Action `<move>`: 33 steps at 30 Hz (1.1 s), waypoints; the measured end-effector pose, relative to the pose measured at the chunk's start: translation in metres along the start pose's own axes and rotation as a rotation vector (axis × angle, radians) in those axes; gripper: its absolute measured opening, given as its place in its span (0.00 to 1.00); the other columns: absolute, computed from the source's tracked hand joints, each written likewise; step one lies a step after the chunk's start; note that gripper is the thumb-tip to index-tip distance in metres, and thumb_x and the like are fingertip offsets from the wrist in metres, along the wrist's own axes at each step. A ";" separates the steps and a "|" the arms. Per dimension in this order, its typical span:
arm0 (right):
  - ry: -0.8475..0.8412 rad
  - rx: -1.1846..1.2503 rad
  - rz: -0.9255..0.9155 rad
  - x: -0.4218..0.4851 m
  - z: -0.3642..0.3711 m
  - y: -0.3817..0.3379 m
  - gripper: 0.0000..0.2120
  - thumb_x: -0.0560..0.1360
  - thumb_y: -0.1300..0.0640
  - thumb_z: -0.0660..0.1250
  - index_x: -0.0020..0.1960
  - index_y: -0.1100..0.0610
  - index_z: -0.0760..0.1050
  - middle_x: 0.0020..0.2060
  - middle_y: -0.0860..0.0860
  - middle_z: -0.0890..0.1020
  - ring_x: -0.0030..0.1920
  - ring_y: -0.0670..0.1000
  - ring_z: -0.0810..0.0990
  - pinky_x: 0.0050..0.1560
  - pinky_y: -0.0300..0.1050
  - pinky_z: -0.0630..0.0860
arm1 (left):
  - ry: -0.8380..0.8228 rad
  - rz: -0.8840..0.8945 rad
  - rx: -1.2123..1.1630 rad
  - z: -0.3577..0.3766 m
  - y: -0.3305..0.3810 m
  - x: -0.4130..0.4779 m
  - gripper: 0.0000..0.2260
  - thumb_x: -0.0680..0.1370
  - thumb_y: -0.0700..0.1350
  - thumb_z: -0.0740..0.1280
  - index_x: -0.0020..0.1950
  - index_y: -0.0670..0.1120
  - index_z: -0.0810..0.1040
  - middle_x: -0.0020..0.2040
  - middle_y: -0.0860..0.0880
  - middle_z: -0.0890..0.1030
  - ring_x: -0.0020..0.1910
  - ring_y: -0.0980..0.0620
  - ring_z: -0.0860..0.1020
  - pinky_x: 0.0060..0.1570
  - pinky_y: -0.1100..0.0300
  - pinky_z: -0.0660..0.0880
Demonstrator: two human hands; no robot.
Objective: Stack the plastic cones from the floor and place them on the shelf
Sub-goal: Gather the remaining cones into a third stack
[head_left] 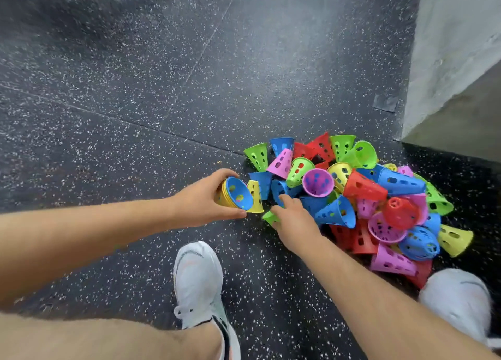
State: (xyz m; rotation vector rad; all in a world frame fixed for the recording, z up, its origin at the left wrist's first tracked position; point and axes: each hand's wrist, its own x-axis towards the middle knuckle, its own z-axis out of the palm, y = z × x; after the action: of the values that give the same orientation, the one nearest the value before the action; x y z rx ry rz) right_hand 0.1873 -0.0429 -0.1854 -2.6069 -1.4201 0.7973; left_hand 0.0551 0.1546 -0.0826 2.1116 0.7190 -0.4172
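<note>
A nested stack [235, 197] of yellow cones, with 1 blue cone innermost, is gripped sideways in the left hand [200, 200]. The fingers are curled round its rim, and its open mouth is turned toward the pile of cones [366, 197], apparently so the next piece can be slid straight in. The right hand [294, 220] is stretched into the near edge of the pile. A fingertip is laid on a blue cone [279, 190], and a green cone [269, 217] is seen just under the thumb; whether either is actually grasped cannot be told. The rest are heaped loose on the speckled floor [135, 88], beside a grey wall [455, 61] and close to 2 white shoes [198, 278]. No shelf is seen, and stacking is judged barely begun.
</note>
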 end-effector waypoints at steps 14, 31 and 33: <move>0.483 0.382 -0.133 -0.019 -0.009 -0.011 0.15 0.80 0.47 0.61 0.51 0.59 0.74 0.60 0.54 0.76 0.60 0.56 0.74 0.62 0.50 0.70 | 0.301 0.075 -0.383 0.092 -0.044 -0.008 0.36 0.68 0.56 0.82 0.71 0.54 0.71 0.67 0.58 0.77 0.65 0.61 0.75 0.69 0.57 0.71; 0.397 0.674 -0.205 -0.024 -0.005 -0.049 0.15 0.79 0.44 0.62 0.52 0.56 0.73 0.63 0.51 0.76 0.65 0.50 0.72 0.66 0.46 0.68 | 0.342 0.080 -0.499 0.108 -0.043 -0.017 0.30 0.72 0.46 0.81 0.70 0.56 0.72 0.61 0.56 0.81 0.57 0.60 0.80 0.57 0.61 0.74; 0.306 0.664 -0.208 -0.025 -0.004 -0.055 0.15 0.77 0.42 0.63 0.52 0.54 0.72 0.61 0.47 0.76 0.65 0.49 0.71 0.65 0.42 0.66 | 0.344 0.075 -0.512 0.108 -0.048 -0.017 0.30 0.73 0.46 0.80 0.72 0.55 0.71 0.62 0.56 0.81 0.58 0.60 0.80 0.59 0.58 0.76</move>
State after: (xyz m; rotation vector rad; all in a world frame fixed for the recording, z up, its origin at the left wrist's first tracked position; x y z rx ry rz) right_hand 0.1360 -0.0302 -0.1556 -1.9413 -1.0762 0.6589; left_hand 0.0075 0.0845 -0.1672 1.7243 0.8342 0.1693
